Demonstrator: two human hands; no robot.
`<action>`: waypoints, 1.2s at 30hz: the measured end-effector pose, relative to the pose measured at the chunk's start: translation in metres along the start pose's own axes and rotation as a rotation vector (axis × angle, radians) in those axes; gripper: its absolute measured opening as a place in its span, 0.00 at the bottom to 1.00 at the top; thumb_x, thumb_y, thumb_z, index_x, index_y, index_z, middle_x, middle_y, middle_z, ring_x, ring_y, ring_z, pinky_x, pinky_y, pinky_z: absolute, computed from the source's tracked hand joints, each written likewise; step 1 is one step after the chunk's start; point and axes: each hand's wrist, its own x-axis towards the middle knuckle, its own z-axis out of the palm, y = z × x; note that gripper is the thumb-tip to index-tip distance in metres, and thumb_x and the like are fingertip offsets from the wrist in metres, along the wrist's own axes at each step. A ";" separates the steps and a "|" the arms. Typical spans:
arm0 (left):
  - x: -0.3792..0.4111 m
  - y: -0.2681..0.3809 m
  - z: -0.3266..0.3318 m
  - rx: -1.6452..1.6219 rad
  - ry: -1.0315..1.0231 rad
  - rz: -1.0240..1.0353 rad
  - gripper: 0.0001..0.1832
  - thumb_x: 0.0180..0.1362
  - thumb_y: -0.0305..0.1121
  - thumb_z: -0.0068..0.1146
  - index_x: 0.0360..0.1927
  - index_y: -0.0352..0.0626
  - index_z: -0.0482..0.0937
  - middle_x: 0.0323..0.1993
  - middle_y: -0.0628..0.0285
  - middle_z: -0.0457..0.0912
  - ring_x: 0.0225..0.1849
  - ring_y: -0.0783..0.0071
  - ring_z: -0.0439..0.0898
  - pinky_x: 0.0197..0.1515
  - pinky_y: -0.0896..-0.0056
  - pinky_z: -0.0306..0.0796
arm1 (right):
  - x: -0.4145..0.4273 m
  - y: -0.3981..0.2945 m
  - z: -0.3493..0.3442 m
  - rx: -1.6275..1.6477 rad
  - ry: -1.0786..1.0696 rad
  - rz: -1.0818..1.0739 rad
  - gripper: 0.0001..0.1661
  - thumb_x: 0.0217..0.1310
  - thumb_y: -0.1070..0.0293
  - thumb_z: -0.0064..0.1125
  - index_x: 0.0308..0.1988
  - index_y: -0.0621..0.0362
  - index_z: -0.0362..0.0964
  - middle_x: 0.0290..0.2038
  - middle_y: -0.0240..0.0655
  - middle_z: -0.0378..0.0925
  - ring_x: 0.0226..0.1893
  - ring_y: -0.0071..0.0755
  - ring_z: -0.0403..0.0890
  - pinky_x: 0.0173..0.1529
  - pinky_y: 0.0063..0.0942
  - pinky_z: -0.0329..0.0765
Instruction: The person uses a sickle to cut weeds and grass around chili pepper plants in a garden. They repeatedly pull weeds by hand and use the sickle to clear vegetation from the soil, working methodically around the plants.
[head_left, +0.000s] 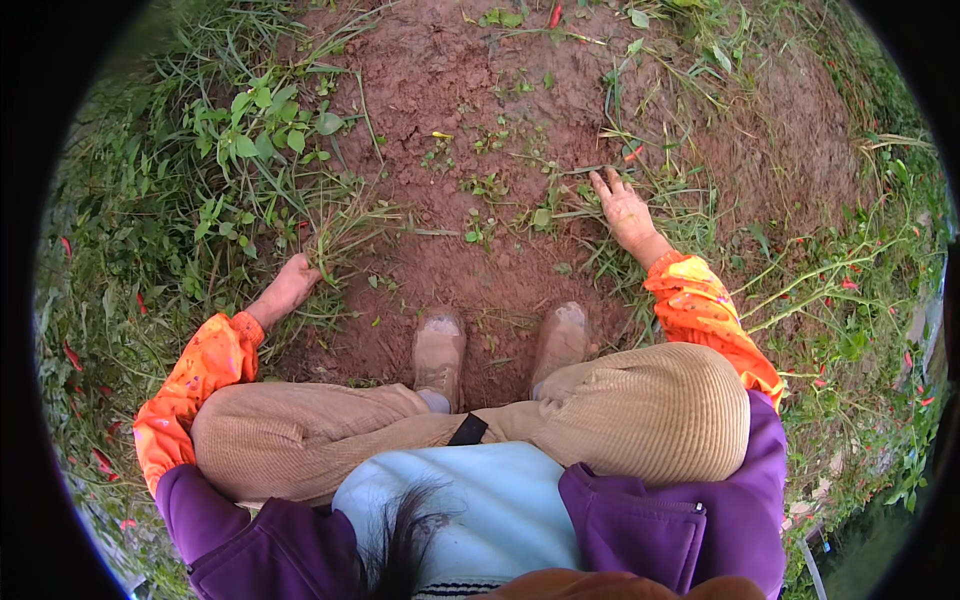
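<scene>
My left hand (289, 286) is closed around a tuft of grass (346, 229) at the left edge of the bare soil. Its fingertips are partly hidden by the blades. On the other side, my right hand (627, 213) reaches down among low weeds (675, 191), back of the hand up. Two of its fingers are extended and spread, touching the weeds or the ground, and I see nothing held in them. Just beyond those fingertips a red chili pepper (634, 154) lies on the ground. Both forearms wear orange sleeve covers (694, 304).
Wet reddish soil (442, 82) stretches ahead between my shoes (439, 352). Leafy weeds (255, 127) crowd the left. Chili plants (832, 277) with red peppers stand on the right, with branches close to my right arm. Another red pepper (555, 15) lies at the far end.
</scene>
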 end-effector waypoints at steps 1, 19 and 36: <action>-0.006 0.007 0.002 -0.036 0.003 -0.003 0.07 0.57 0.27 0.47 0.24 0.41 0.71 0.12 0.77 0.59 0.13 0.87 0.54 0.15 0.76 0.46 | 0.009 0.004 0.004 -0.018 -0.047 0.065 0.41 0.41 0.85 0.50 0.59 0.58 0.55 0.56 0.51 0.59 0.47 0.55 0.73 0.46 0.40 0.75; 0.009 -0.015 -0.004 0.229 0.001 -0.002 0.12 0.54 0.28 0.44 0.16 0.41 0.62 0.10 0.74 0.56 0.13 0.85 0.53 0.14 0.73 0.48 | -0.064 -0.172 0.012 0.737 -0.623 -0.450 0.10 0.44 0.72 0.52 0.32 0.59 0.72 0.26 0.49 0.76 0.33 0.53 0.78 0.39 0.43 0.75; 0.022 -0.064 -0.014 0.118 0.047 0.032 0.12 0.55 0.29 0.46 0.17 0.41 0.66 0.09 0.74 0.58 0.11 0.85 0.55 0.14 0.74 0.47 | 0.092 -0.039 0.024 0.471 -0.183 0.609 0.23 0.45 0.54 0.59 0.30 0.67 0.76 0.33 0.55 0.78 0.39 0.54 0.79 0.43 0.42 0.75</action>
